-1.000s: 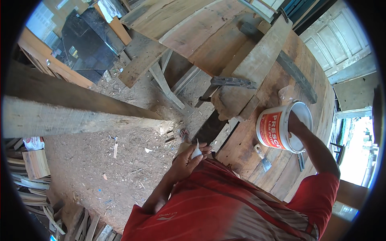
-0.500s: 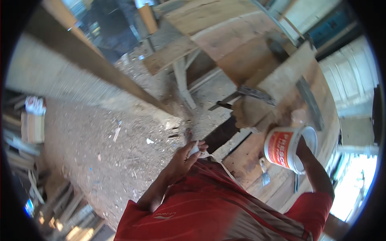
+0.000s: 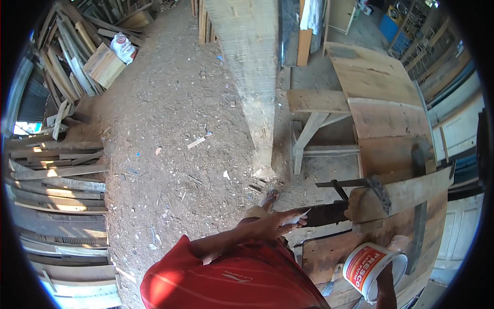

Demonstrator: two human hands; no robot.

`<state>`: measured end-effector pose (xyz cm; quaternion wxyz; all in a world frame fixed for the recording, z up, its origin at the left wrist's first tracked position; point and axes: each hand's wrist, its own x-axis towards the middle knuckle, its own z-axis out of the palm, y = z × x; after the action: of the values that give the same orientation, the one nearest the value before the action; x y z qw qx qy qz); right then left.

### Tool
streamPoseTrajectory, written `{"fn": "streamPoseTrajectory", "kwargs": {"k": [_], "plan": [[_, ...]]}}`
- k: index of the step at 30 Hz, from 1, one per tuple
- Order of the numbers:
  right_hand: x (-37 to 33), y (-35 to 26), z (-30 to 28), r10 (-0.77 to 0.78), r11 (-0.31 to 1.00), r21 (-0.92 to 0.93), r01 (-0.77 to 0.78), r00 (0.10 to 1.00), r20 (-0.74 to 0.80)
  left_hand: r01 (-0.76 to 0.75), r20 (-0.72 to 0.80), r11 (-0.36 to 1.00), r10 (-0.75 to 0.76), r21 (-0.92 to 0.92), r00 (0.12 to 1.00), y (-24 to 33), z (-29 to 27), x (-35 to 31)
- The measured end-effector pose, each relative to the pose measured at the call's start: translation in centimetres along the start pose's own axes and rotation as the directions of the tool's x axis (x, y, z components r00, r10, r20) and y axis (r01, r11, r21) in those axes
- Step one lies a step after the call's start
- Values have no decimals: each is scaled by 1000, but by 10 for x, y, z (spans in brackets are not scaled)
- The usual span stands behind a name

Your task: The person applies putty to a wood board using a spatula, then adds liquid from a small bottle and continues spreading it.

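Your left hand (image 3: pixel 278 225) is out in front of your red shirt (image 3: pixel 216 278), closed on a small white piece (image 3: pixel 294 220) with a pointed end; what the piece is made of, you cannot tell from here. Your right hand (image 3: pixel 385 272) is down inside the white bucket (image 3: pixel 357 269), at the near right. Its fingers are hidden by the bucket's wall, so whether they are clenched, loose or grasping something cannot be told. The bucket, with its red label, stands on the wooden bench (image 3: pixel 321 257), its open mouth toward your right arm.

Just left of the bucket a scraper (image 3: pixel 337 272) lies on the bench. On the bucket's far side, close to its rim, sits a crumpled clear bag (image 3: pixel 399 242), and beside that a dark bar (image 3: pixel 419 229) lies across the boards. Farther off, a clamp (image 3: pixel 379 195) grips a long pale board (image 3: pixel 418 194) over the bench.

Beyond, plywood sheets (image 3: pixel 381 90) rest by a trestle (image 3: pixel 310 135). A thick wooden post (image 3: pixel 254 87) rises from the littered floor (image 3: pixel 175 149), with your foot (image 3: pixel 269 199) near its base. At the left lie rows of planks (image 3: pixel 64 201), and at the far left a white sack (image 3: pixel 123 49) rests beside a wood stack (image 3: pixel 104 66).
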<state>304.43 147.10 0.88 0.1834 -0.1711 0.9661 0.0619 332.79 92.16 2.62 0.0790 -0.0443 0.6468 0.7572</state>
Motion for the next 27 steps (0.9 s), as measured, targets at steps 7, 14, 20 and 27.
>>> {"fn": "streamPoseTrajectory", "kwargs": {"k": [7,14,20,27], "plan": [[12,12,-7,-45,995,-91,46,999,15,25,-70,999,-23,24,997,5,-1,-15],[-8,12,4,-55,998,-43,55,998,-13,23,-52,967,-10,255,999,3,-7,-12],[12,-63,-14,-73,997,-38,72,997,-16,165,-254,979,-191,-120,948,7,2,-8],[-5,-34,2,-111,989,-97,108,994,-19,89,-138,944,-47,317,989,-50,-14,-15]]}}
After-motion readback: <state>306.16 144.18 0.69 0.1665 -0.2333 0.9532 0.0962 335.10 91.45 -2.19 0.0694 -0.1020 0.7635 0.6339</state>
